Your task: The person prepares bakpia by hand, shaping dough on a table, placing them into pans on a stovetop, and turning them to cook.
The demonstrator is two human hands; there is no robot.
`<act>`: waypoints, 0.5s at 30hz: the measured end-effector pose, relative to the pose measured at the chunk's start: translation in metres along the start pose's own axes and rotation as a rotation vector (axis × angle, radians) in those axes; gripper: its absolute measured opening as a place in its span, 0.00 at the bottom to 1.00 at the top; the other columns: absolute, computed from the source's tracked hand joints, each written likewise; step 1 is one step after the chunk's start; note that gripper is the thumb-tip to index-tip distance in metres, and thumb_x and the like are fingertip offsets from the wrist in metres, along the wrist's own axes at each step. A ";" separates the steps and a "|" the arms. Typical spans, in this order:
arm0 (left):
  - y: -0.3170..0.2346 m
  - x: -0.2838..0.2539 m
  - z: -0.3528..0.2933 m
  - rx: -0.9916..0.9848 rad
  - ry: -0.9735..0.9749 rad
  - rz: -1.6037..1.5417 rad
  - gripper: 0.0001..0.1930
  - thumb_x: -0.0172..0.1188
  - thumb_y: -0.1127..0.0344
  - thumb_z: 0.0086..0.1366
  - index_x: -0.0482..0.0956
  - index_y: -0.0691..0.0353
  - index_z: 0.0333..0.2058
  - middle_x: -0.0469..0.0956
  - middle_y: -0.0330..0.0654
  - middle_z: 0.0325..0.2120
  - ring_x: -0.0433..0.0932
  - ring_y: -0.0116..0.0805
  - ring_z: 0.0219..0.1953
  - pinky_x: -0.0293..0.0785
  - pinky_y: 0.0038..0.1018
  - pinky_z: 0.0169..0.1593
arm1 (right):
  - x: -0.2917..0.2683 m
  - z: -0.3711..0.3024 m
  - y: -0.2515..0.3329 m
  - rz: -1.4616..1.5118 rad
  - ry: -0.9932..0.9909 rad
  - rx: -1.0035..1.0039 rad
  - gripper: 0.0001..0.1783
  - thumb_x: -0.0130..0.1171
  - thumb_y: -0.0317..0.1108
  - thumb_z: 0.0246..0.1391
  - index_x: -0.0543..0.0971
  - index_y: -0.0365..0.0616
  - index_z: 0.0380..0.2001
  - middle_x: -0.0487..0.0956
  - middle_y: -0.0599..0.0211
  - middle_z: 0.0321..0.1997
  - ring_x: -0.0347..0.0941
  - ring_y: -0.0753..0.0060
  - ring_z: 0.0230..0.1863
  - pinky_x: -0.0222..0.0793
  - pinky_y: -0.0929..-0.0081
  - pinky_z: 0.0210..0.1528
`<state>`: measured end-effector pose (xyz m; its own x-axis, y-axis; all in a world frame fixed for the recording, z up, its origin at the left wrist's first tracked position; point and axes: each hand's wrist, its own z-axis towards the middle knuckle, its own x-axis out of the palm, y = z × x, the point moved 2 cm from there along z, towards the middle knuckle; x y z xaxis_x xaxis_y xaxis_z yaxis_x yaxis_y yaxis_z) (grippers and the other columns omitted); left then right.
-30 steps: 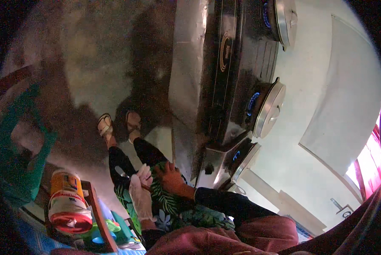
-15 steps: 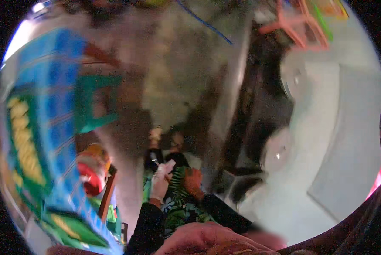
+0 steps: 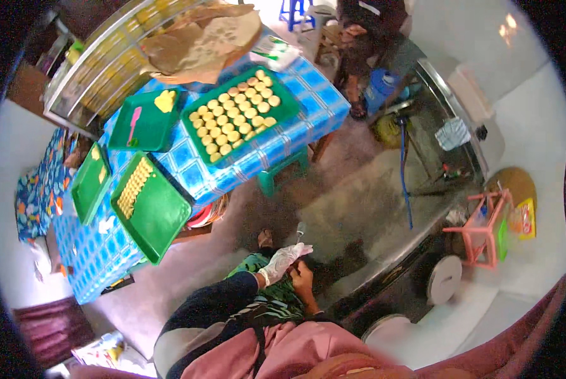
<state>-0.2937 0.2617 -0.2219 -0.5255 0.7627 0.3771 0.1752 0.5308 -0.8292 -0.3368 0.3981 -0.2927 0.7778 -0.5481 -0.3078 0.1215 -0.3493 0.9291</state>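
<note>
My left hand (image 3: 283, 265), in a thin white glove, is in front of my body. A small silver utensil (image 3: 301, 231) sticks up from its fingers, its exact kind unclear. Close beside it is my bare right hand (image 3: 302, 280), its fingers curled; whatever they may hold is hidden. Both hands are over my green patterned garment (image 3: 280, 297), away from the table. Beyond them, a green tray (image 3: 287, 114) carries rows of round pale cookies. A nearer green tray (image 3: 160, 221) has small dough pieces along one side.
The table (image 3: 216, 180) has a blue checked cover. A third green tray (image 3: 149, 131) holds a pink spatula (image 3: 133, 126) and yellow dough. Brown paper (image 3: 207, 44) lies behind. To the right are a concrete ledge (image 3: 384, 278), a pink stool (image 3: 483, 235) and a blue hose (image 3: 404, 183).
My view has swung left, bringing the tabletop and trays into sight. My hands have drawn closer together, and the picture is sharper.
</note>
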 end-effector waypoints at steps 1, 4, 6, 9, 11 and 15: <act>-0.003 -0.001 0.007 -0.044 0.005 -0.031 0.29 0.44 0.43 0.74 0.75 0.63 0.57 0.79 0.32 0.50 0.72 0.25 0.45 0.65 0.23 0.53 | 0.000 0.009 0.001 0.064 -0.003 0.003 0.11 0.57 0.28 0.58 0.75 0.36 0.43 0.77 0.67 0.30 0.73 0.75 0.32 0.70 0.75 0.31; -0.016 -0.036 0.002 -0.111 -0.015 -0.028 0.30 0.43 0.43 0.74 0.77 0.66 0.55 0.79 0.36 0.47 0.72 0.25 0.45 0.66 0.24 0.53 | -0.003 0.034 0.060 0.201 0.048 0.201 0.11 0.56 0.29 0.59 0.75 0.36 0.44 0.75 0.71 0.30 0.73 0.76 0.32 0.70 0.77 0.31; -0.038 -0.055 0.004 -0.060 -0.037 0.048 0.31 0.44 0.42 0.73 0.76 0.67 0.54 0.79 0.38 0.48 0.72 0.25 0.47 0.67 0.26 0.54 | -0.014 0.058 0.085 0.158 0.088 0.162 0.10 0.55 0.31 0.61 0.75 0.36 0.43 0.73 0.72 0.31 0.71 0.80 0.31 0.69 0.79 0.30; -0.083 -0.080 -0.014 -0.076 -0.056 -0.031 0.34 0.45 0.40 0.72 0.76 0.69 0.55 0.79 0.41 0.50 0.73 0.30 0.52 0.66 0.30 0.58 | -0.030 0.103 0.078 0.114 0.134 0.240 0.11 0.56 0.33 0.62 0.75 0.37 0.43 0.71 0.72 0.31 0.69 0.82 0.30 0.68 0.79 0.29; -0.120 -0.095 -0.031 -0.063 -0.026 -0.184 0.35 0.45 0.39 0.71 0.75 0.72 0.55 0.78 0.47 0.51 0.75 0.37 0.53 0.65 0.32 0.62 | -0.040 0.138 0.101 0.034 0.016 0.055 0.10 0.56 0.34 0.62 0.76 0.38 0.42 0.70 0.73 0.29 0.68 0.83 0.29 0.67 0.79 0.29; -0.140 -0.148 -0.064 -0.027 -0.163 -0.157 0.35 0.47 0.40 0.71 0.74 0.72 0.54 0.77 0.48 0.51 0.75 0.35 0.53 0.67 0.31 0.61 | -0.008 0.186 0.184 0.060 -0.039 0.068 0.11 0.57 0.35 0.61 0.78 0.39 0.41 0.70 0.77 0.29 0.66 0.84 0.26 0.65 0.81 0.28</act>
<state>-0.1873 0.0984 -0.1346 -0.6751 0.6016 0.4269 0.1024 0.6495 -0.7534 -0.4353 0.1970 -0.1576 0.7577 -0.5980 -0.2614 0.0323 -0.3657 0.9302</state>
